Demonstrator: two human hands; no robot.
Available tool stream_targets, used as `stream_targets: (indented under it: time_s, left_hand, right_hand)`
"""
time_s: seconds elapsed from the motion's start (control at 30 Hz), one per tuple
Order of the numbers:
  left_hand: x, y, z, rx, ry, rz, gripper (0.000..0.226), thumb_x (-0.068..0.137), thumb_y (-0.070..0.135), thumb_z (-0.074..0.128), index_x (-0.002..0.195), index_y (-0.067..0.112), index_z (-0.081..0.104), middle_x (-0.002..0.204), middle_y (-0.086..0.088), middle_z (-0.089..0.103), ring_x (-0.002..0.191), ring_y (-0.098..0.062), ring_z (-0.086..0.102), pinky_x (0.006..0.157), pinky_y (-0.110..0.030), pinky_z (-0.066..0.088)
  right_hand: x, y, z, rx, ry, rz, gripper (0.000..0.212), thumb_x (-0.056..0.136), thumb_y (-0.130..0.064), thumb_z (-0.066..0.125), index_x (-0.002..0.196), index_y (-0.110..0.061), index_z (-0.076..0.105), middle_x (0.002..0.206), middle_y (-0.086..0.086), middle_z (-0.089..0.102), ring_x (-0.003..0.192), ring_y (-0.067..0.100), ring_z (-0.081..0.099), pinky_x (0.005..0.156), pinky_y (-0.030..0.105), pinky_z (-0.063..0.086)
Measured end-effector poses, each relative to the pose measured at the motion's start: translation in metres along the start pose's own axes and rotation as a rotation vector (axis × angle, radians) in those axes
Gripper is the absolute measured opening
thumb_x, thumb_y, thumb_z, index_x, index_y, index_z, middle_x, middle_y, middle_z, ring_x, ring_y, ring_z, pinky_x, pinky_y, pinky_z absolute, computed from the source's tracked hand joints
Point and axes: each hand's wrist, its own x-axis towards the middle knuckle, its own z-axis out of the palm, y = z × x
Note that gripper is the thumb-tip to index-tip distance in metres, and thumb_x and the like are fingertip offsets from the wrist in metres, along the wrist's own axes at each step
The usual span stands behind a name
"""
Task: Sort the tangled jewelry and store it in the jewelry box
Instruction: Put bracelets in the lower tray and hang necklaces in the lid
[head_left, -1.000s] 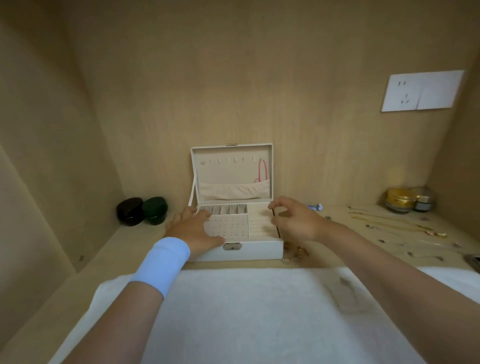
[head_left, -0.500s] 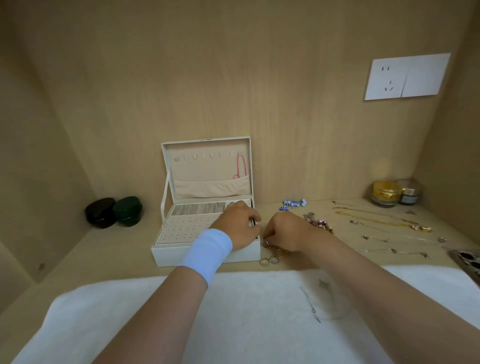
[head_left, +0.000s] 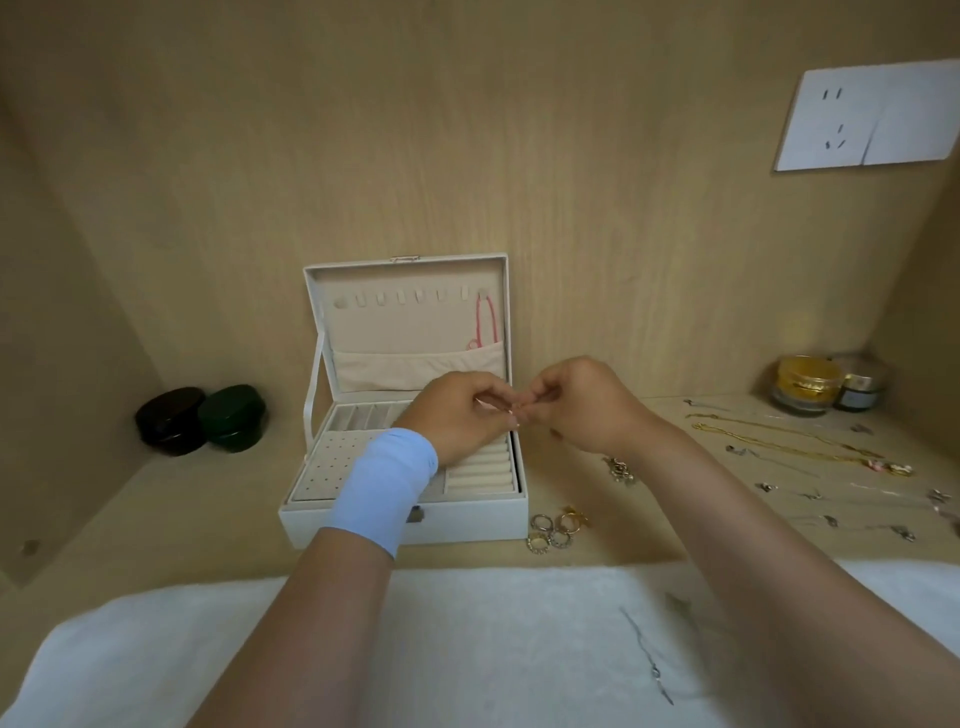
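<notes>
Hands first: your left hand (head_left: 457, 415) and your right hand (head_left: 587, 405) are raised together over the back right part of the jewelry box (head_left: 467, 526). The fingers of both are curled and the fingertips touch. Between them they pinch a small piece (head_left: 511, 410), too tiny to identify. A blue wristband (head_left: 384, 488) wraps your left wrist.

The box sits open on the wooden shelf (head_left: 156, 519), its lid (head_left: 405, 332) upright against the back wall. A pink cord (head_left: 485, 325) hangs from the rightmost hook inside the lid and dips into the fabric pocket. In the tray you see a dotted earring panel (head_left: 332, 467) at front left and ring rolls (head_left: 483, 470) at right.

A cluster of rings (head_left: 553, 530) lies on the shelf just beside the box's right front corner. A smaller tangle (head_left: 621, 470) lies below your right wrist. Farther right, gold chains (head_left: 789, 447) stretch across the shelf, with small silver pieces (head_left: 831, 519) scattered in front of them. A gold jar (head_left: 808, 382) and a smaller jar (head_left: 860, 384) stand side by side in the back right corner.

Left of the box, a dark case (head_left: 169, 421) and a green case (head_left: 231, 415) sit touching. A white cloth (head_left: 363, 649) covers the near edge, and a thin chain (head_left: 644, 649) lies on it. A wall socket (head_left: 872, 119) is at upper right.
</notes>
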Motion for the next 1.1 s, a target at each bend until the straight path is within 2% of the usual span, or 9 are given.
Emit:
stream_targets:
  time_s: [0.2, 0.3, 0.4, 0.57, 0.8, 0.9, 1.0, 1.03, 1.1]
  left_hand:
    - [0.007, -0.016, -0.016, -0.041, 0.202, -0.057, 0.013, 0.077, 0.02, 0.082, 0.084, 0.028, 0.075, 0.072, 0.011, 0.073, 0.076, -0.001, 0.068, 0.081, -0.022, 0.052]
    - [0.007, -0.024, -0.017, 0.016, 0.202, -0.065, 0.008, 0.078, 0.024, 0.081, 0.084, 0.028, 0.076, 0.071, 0.014, 0.071, 0.077, 0.0, 0.067, 0.083, -0.026, 0.054]
    - [0.01, -0.029, -0.017, 0.087, 0.189, -0.065, 0.008, 0.078, 0.027, 0.08, 0.077, 0.031, 0.074, 0.071, 0.016, 0.069, 0.077, -0.003, 0.066, 0.082, -0.031, 0.056]
    - [0.013, -0.039, -0.018, 0.118, 0.154, -0.066, 0.013, 0.078, 0.024, 0.08, 0.073, 0.034, 0.073, 0.072, 0.015, 0.07, 0.076, -0.001, 0.065, 0.08, -0.026, 0.055]
    - [0.008, -0.041, -0.025, 0.198, 0.055, -0.046, 0.011, 0.083, 0.025, 0.075, 0.076, 0.034, 0.075, 0.077, 0.02, 0.067, 0.075, 0.004, 0.059, 0.068, -0.013, 0.042]
    - [0.007, -0.038, -0.024, 0.289, 0.06, -0.038, 0.008, 0.085, 0.026, 0.07, 0.082, 0.032, 0.075, 0.081, 0.016, 0.067, 0.077, 0.0, 0.061, 0.068, -0.015, 0.045]
    - [0.004, -0.035, -0.019, 0.318, 0.1, -0.034, 0.007, 0.085, 0.03, 0.069, 0.079, 0.031, 0.073, 0.082, 0.014, 0.066, 0.079, -0.003, 0.061, 0.074, -0.023, 0.051]
    - [0.003, -0.034, -0.019, 0.318, 0.102, -0.046, 0.008, 0.085, 0.033, 0.069, 0.079, 0.03, 0.073, 0.082, 0.014, 0.066, 0.078, -0.004, 0.06, 0.074, -0.024, 0.05]
    - [0.003, -0.031, -0.021, 0.332, 0.087, -0.071, 0.012, 0.085, 0.038, 0.069, 0.079, 0.029, 0.074, 0.081, 0.015, 0.066, 0.078, -0.004, 0.06, 0.071, -0.023, 0.048]
  right_hand:
    - [0.026, -0.012, 0.019, 0.049, 0.004, -0.053, 0.01, 0.082, -0.018, 0.082, 0.09, -0.015, 0.078, 0.075, -0.008, 0.069, 0.051, -0.009, 0.055, 0.064, 0.019, 0.045]
    - [0.035, -0.009, 0.027, -0.013, -0.002, -0.074, 0.011, 0.081, -0.019, 0.083, 0.091, -0.016, 0.079, 0.082, -0.007, 0.072, 0.065, -0.005, 0.06, 0.069, 0.022, 0.048]
    - [0.04, -0.006, 0.035, -0.091, -0.001, -0.084, 0.01, 0.079, -0.019, 0.083, 0.088, -0.02, 0.08, 0.085, -0.006, 0.074, 0.08, 0.009, 0.067, 0.079, 0.035, 0.057]
    - [0.04, -0.002, 0.039, -0.142, -0.028, -0.098, 0.008, 0.08, -0.025, 0.083, 0.087, -0.025, 0.081, 0.083, -0.011, 0.073, 0.08, 0.009, 0.067, 0.079, 0.041, 0.058]
    - [0.035, -0.01, 0.035, -0.319, -0.141, -0.178, 0.012, 0.09, -0.024, 0.072, 0.097, -0.029, 0.08, 0.088, -0.019, 0.068, 0.084, 0.001, 0.061, 0.083, 0.033, 0.054]
    - [0.034, -0.009, 0.032, -0.324, -0.198, -0.184, 0.019, 0.094, -0.02, 0.066, 0.106, -0.029, 0.078, 0.088, -0.023, 0.063, 0.084, -0.001, 0.058, 0.085, 0.03, 0.053]
    - [0.031, -0.005, 0.029, -0.272, -0.176, -0.154, 0.022, 0.097, -0.019, 0.064, 0.113, -0.026, 0.076, 0.108, -0.016, 0.072, 0.096, 0.001, 0.063, 0.093, 0.03, 0.053]
    - [0.029, -0.003, 0.026, -0.238, -0.147, -0.144, 0.023, 0.097, -0.019, 0.063, 0.117, -0.024, 0.075, 0.115, -0.013, 0.072, 0.098, -0.001, 0.062, 0.094, 0.026, 0.051]
    - [0.019, 0.0, 0.016, -0.211, -0.105, -0.139, 0.023, 0.098, -0.02, 0.062, 0.117, -0.023, 0.074, 0.114, -0.012, 0.071, 0.085, -0.011, 0.058, 0.084, 0.013, 0.045]
